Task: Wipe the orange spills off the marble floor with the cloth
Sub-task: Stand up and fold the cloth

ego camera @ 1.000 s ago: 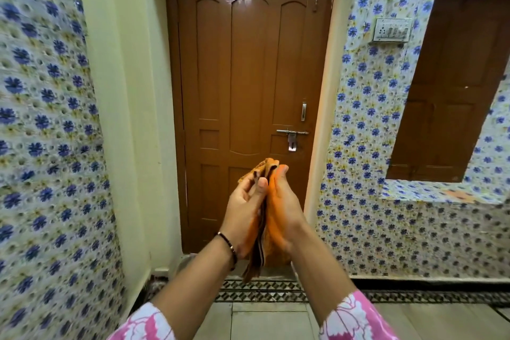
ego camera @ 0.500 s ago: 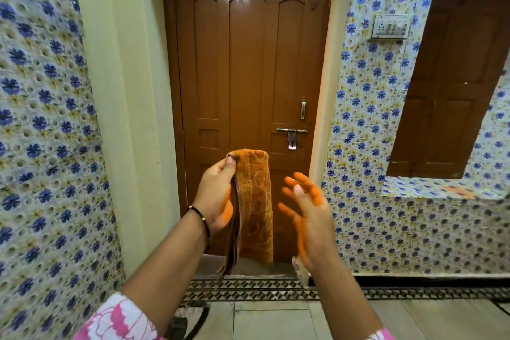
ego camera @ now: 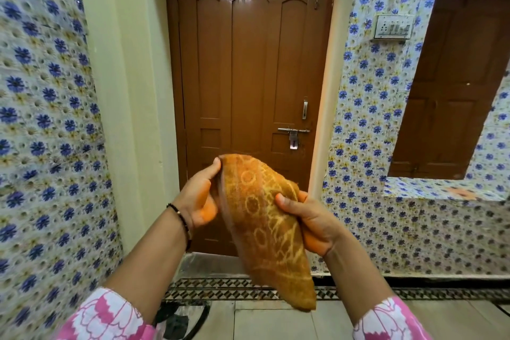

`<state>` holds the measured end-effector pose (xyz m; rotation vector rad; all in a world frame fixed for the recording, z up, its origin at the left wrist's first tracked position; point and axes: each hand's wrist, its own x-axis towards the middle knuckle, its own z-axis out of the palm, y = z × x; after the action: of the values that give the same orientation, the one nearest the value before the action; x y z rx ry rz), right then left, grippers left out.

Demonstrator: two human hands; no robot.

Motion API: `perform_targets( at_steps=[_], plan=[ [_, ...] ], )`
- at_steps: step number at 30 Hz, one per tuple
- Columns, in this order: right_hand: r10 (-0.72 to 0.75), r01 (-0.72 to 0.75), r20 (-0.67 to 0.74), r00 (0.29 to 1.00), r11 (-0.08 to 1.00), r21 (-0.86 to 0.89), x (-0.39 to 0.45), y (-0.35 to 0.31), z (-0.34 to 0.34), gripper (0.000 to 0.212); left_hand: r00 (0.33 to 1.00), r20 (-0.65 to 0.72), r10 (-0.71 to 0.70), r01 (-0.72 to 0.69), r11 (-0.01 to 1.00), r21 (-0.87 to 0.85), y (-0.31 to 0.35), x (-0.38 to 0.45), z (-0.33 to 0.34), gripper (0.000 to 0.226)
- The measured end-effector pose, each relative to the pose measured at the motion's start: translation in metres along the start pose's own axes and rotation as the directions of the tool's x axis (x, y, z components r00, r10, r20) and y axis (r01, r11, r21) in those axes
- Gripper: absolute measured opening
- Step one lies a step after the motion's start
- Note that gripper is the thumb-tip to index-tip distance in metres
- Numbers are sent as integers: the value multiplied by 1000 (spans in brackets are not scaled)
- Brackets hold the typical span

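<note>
An orange-brown patterned cloth (ego camera: 265,229) hangs folded in the air in front of me, at chest height. My left hand (ego camera: 200,199) pinches its top left corner between thumb and fingers. My right hand (ego camera: 311,222) grips its right edge lower down, thumb on the front. Both palms are stained orange. A strip of pale marble floor (ego camera: 276,320) shows at the bottom of the view, below the cloth. No orange spill is visible on that strip.
A closed brown door (ego camera: 248,77) with a latch stands straight ahead. Blue-flowered walls flank it; a ledge (ego camera: 441,190) on the right carries an orange stain. A black patterned border (ego camera: 220,288) edges the floor. A dark object (ego camera: 179,320) lies low left.
A second ago both palms pressed the cloth between them. They parted, the cloth hanging from my left hand, and now my right hand has taken hold of its right edge.
</note>
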<state>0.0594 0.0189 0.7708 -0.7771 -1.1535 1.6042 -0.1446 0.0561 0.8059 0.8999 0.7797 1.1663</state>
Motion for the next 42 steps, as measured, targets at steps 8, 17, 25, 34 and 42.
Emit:
perform_targets(
  at_steps=[8,17,25,34,42],
  plan=[
    [-19,34,-83,996,983,178,3,-8,-4,59,926,299,-231,233,972,27,-66,-16,-13,84],
    [225,-224,1,974,971,-87,-14,-9,-27,71,991,125,-56,5,928,373,-47,-17,-5,22],
    [-537,320,-123,835,654,-686,-14,-6,-16,40,964,205,166,-241,873,425,-45,-7,-16,20],
    [-632,473,-326,703,758,-450,-6,8,-10,34,956,51,289,-291,912,289,-48,0,-19,34],
    [-486,298,-322,812,820,-488,-8,17,-6,16,989,131,69,-102,957,271,-43,-4,-11,34]
  ],
)
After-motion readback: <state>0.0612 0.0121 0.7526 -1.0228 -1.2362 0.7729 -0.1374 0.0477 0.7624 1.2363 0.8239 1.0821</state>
